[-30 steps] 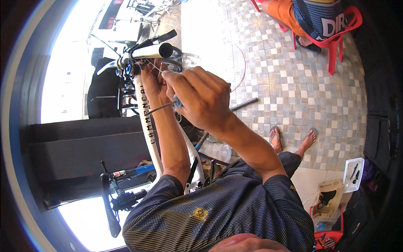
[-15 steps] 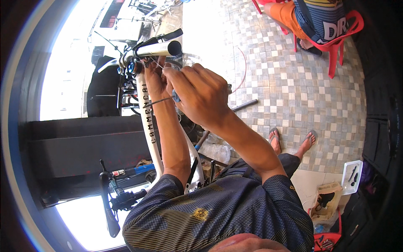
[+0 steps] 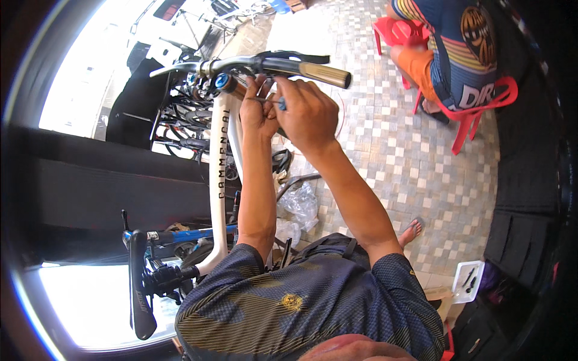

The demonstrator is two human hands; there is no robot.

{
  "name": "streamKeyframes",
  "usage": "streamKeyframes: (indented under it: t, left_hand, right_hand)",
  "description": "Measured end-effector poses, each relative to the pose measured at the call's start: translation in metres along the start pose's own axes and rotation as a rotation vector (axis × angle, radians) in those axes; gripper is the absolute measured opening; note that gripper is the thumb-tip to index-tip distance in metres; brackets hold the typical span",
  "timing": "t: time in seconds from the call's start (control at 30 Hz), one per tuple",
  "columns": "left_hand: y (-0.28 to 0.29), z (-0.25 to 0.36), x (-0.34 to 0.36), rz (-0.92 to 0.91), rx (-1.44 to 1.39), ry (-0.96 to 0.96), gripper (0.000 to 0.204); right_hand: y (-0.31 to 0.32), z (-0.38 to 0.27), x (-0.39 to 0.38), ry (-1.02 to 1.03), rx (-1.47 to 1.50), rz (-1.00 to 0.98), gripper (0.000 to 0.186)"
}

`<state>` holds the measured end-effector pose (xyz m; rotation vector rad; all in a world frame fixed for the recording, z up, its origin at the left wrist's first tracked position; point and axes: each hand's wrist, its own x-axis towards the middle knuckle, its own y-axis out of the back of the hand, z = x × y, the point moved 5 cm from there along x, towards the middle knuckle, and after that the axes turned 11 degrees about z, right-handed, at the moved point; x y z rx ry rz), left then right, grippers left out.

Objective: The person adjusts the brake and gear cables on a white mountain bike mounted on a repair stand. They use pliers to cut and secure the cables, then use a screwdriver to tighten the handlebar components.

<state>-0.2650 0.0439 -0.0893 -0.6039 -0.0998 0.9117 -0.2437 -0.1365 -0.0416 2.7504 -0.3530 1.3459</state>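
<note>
A white bicycle frame (image 3: 220, 156) stands in front of me, with its handlebar (image 3: 241, 62) running across the top and a bronze-coloured tube end (image 3: 325, 74) at the right. Just below the bar, beside the blue-topped stem area (image 3: 223, 81), my left hand (image 3: 260, 117) is closed, its fingertips pinched around something too small to make out. My right hand (image 3: 308, 114) is closed close against it, gripping a thin dark rod with a blue end (image 3: 281, 104). That rod reaches across toward the left fingers. Its far tip is partly hidden.
Left of me are a crank arm (image 3: 139, 283) and a blue tube (image 3: 186, 235). Clear plastic wrapping (image 3: 299, 204) lies on the tiled floor (image 3: 373, 174). A person in orange shorts (image 3: 415, 69) sits on a red chair (image 3: 466, 120). A white tray (image 3: 468, 281) holds small dark parts.
My hands have come down from the bar and now meet side by side. The rod, which pointed left below my right hand, lies between both hands. The handlebar appears turned, and the view has shifted.
</note>
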Motion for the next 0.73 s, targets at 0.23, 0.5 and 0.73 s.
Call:
streamKeyframes:
  t: [0.23, 0.5, 0.73]
  left_hand:
    - [0.001, 0.011, 0.027, -0.101, -0.051, 0.047, 0.029]
    - [-0.016, -0.033, 0.075, -0.135, -0.304, 0.268, 0.015]
    - [0.116, -0.228, 0.093, -0.072, -0.357, 0.586, 0.024]
  right_hand:
    - [-0.015, -0.002, 0.014, 0.031, -0.089, -0.054, 0.026]
    - [0.015, -0.017, 0.044, 0.098, -0.416, -0.291, 0.021]
    - [0.049, -0.053, 0.090, 0.163, -0.384, -0.222, 0.023]
